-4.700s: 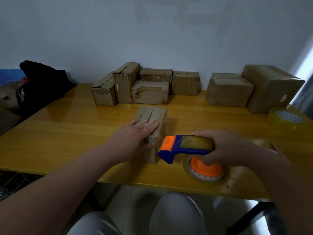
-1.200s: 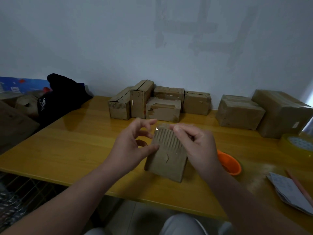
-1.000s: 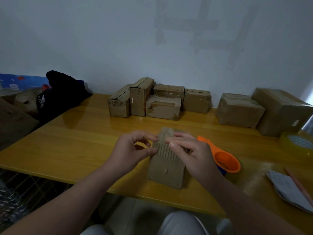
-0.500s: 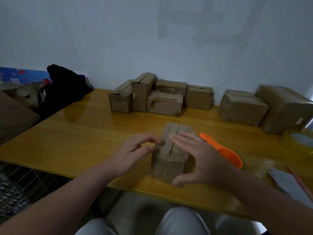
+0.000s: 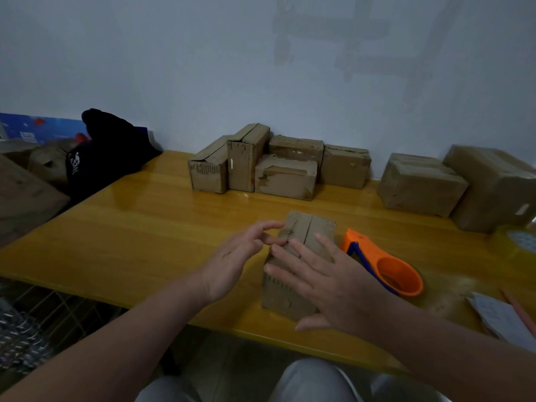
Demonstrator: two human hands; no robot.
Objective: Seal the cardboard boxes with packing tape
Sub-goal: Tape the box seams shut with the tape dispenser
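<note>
Small brown cardboard box (image 5: 311, 230) now flat; my right hand (image 5: 333, 282) presses it, left hand (image 5: 232, 259) slack (neither grips). Next: orange plastic tape dispenser (image 5: 385, 264).

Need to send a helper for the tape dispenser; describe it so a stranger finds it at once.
Start at the yellow wooden table and find the lone cardboard box near its front edge. Just right of that box lies the tape dispenser. It is bright orange with a blue strip and a round hoop end, unlike the brown boxes around it.
</note>
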